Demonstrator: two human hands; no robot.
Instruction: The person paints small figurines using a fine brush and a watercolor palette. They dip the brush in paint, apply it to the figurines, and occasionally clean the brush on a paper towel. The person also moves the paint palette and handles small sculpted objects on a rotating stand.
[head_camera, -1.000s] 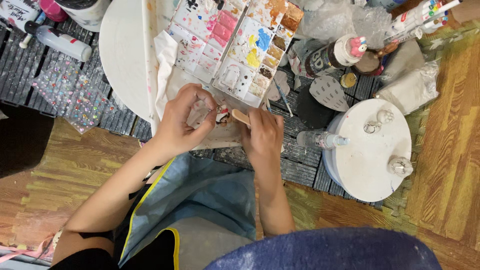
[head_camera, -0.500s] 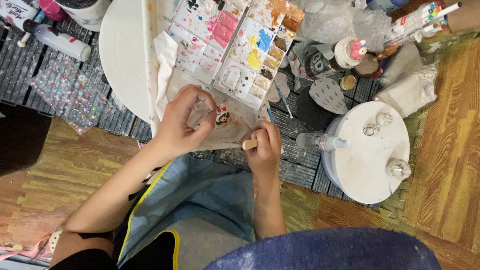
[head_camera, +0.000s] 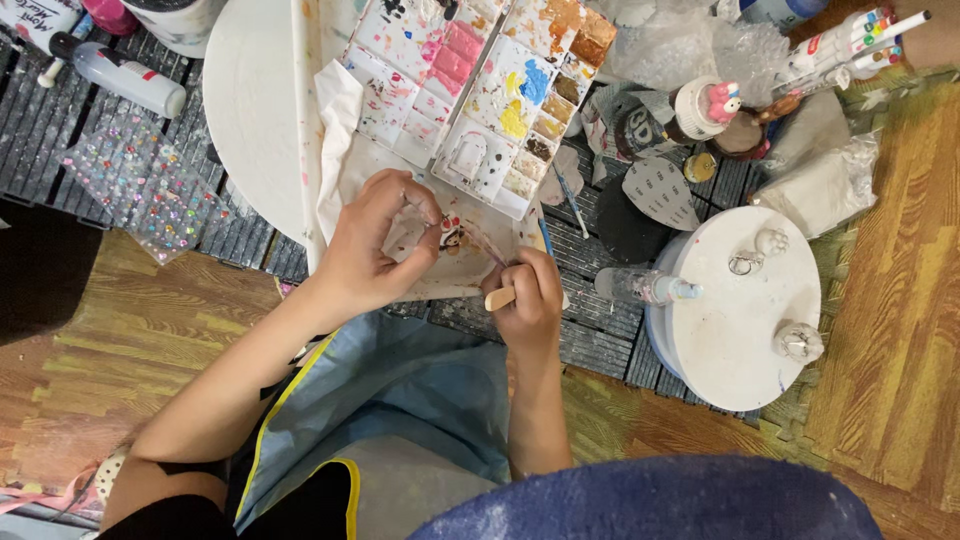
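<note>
Head view: left hand (head_camera: 375, 250) fingers pinch a small painted figurine (head_camera: 450, 234); right hand (head_camera: 528, 298) grips a wooden-handled brush (head_camera: 497, 297).

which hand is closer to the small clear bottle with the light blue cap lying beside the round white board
The right hand: it sits just left of the small clear bottle in the picture, holding a paintbrush. The left hand is farther left, pinching a small painted figure.

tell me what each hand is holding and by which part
The left hand pinches a small painted figure at its edge with the fingertips. The right hand grips a thin paintbrush low on its wooden handle.
</note>
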